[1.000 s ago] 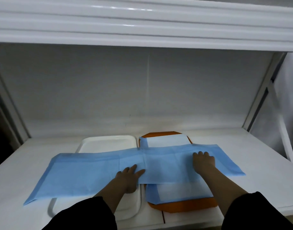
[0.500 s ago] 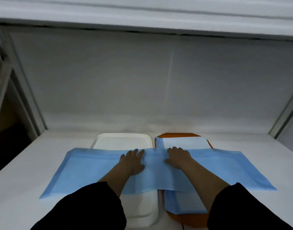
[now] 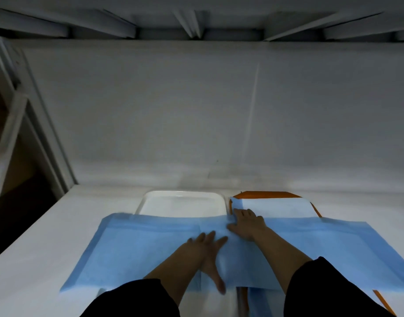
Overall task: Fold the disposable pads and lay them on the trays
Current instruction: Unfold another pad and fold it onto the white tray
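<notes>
One folded pad (image 3: 276, 208) lay on the orange tray (image 3: 265, 193); our flat left hand (image 3: 205, 248) and right hand (image 3: 247, 223) pressed the unfolded blue pad (image 3: 139, 248) across the bare white tray (image 3: 180, 202).

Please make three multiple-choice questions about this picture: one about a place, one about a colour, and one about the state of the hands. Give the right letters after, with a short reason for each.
1. Where does the long blue pad lie?
A. rolled up beside the trays
B. spread across both trays
C. hanging from the shelf above

2. What colour is the tray under the right hand?
A. orange
B. green
C. black

3. How is the left hand placed?
A. in a fist above the pad
B. pinching a raised corner
C. flat on the pad, fingers straight

Answers: 1 B, the pad crosses the white tray and the orange tray. 2 A, orange rim shows at its far edge. 3 C, the palm presses the pad.
</notes>
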A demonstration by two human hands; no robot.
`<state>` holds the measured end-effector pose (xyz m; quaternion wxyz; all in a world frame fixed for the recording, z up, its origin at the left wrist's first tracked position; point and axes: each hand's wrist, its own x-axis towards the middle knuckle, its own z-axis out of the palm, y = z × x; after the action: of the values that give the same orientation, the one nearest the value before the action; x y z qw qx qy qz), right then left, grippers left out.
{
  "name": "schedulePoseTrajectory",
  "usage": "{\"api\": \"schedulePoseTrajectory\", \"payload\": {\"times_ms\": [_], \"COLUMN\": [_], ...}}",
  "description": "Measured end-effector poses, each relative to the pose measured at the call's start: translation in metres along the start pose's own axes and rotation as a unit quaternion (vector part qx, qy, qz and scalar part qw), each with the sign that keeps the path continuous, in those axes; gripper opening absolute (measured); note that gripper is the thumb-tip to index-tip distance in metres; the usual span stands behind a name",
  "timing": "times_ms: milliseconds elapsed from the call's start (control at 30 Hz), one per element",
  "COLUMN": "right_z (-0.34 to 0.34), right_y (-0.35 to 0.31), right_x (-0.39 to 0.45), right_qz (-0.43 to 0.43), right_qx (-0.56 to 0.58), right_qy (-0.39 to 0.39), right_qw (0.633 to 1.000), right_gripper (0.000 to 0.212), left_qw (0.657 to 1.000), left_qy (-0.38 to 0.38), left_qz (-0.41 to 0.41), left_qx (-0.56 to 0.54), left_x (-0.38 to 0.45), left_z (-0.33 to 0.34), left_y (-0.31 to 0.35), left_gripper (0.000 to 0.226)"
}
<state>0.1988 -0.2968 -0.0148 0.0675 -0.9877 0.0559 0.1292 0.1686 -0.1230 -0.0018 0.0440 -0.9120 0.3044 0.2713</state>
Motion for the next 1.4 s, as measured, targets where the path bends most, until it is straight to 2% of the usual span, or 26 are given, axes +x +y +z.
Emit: {"api": "schedulePoseTrajectory", "payload": {"times_ms": [100, 233, 333, 433, 500, 600, 667, 733, 767, 833, 900, 1000, 1067, 1233, 1400], "right_z": [0.001, -0.005, -0.013, -0.019, -0.024, -0.035, -0.043, -0.048, -0.052, -0.058, -0.063, -0.070, -0.073, -0.074, -0.062], "right_y": [0.001, 0.002, 0.003, 0.006, 0.009, 0.012, 0.015, 0.016, 0.017, 0.018, 0.019, 0.023, 0.024, 0.022, 0.019], "right_x": [0.008, 0.015, 0.015, 0.008, -0.002, -0.021, -0.033, -0.043, -0.051, -0.065, -0.078, -0.101, -0.114, -0.155, -0.192], "right_qz": [0.007, 0.012, -0.009, -0.054, -0.081, -0.110, -0.120, -0.125, -0.127, -0.136, -0.159, -0.192, -0.219, -0.245, -0.277], "right_qx": [0.007, 0.020, -0.025, 0.020, 0.033, 0.007, -0.001, -0.010, -0.022, -0.047, -0.062, -0.112, -0.133, -0.137, -0.135], "right_qy": [-0.005, 0.039, 0.096, 0.147, 0.167, 0.192, 0.207, 0.236, 0.256, 0.291, 0.327, 0.405, 0.442, 0.513, 0.511], "right_qw": [1.000, 0.999, 0.995, 0.987, 0.982, 0.975, 0.971, 0.964, 0.958, 0.946, 0.930, 0.887, 0.860, 0.811, 0.802], "right_gripper": [0.077, 0.070, 0.048, 0.020, 0.017, 0.015, 0.005, 0.008, 0.014, 0.022, 0.021, 0.011, 0.011, 0.027, 0.023], "left_qw": [1.000, 0.999, 1.000, 0.999, 0.998, 0.991, 0.972, 0.944, 0.926, 0.903, 0.906, 0.926, 0.919, 0.897, 0.882], "left_qy": [0.007, 0.019, 0.017, 0.004, 0.010, 0.111, 0.229, 0.317, 0.363, 0.421, 0.418, 0.364, 0.379, 0.427, 0.444], "left_qz": [0.002, -0.001, -0.019, -0.034, -0.043, -0.050, -0.048, -0.038, -0.041, -0.032, -0.011, -0.006, 0.004, 0.026, 0.028], "left_qx": [0.023, 0.027, 0.017, -0.008, -0.049, -0.056, 0.028, 0.079, 0.092, 0.082, 0.073, 0.102, 0.112, 0.109, 0.158], "left_x": [0.002, 0.003, 0.001, -0.002, -0.006, -0.014, -0.020, -0.027, -0.030, -0.037, -0.041, -0.050, -0.057, -0.082, -0.116], "left_z": [0.010, 0.013, 0.012, 0.010, 0.008, -0.003, -0.016, -0.027, -0.033, -0.043, -0.046, -0.050, -0.054, -0.053, -0.041], "left_y": [-0.006, -0.010, -0.013, -0.012, -0.010, -0.005, -0.001, 0.006, 0.011, 0.020, 0.025, 0.033, 0.037, 0.043, 0.050], "left_gripper": [0.128, 0.121, 0.121, 0.122, 0.120, 0.105, 0.079, 0.055, 0.053, 0.064, 0.079, 0.081, 0.076, 0.050, 0.035]}}
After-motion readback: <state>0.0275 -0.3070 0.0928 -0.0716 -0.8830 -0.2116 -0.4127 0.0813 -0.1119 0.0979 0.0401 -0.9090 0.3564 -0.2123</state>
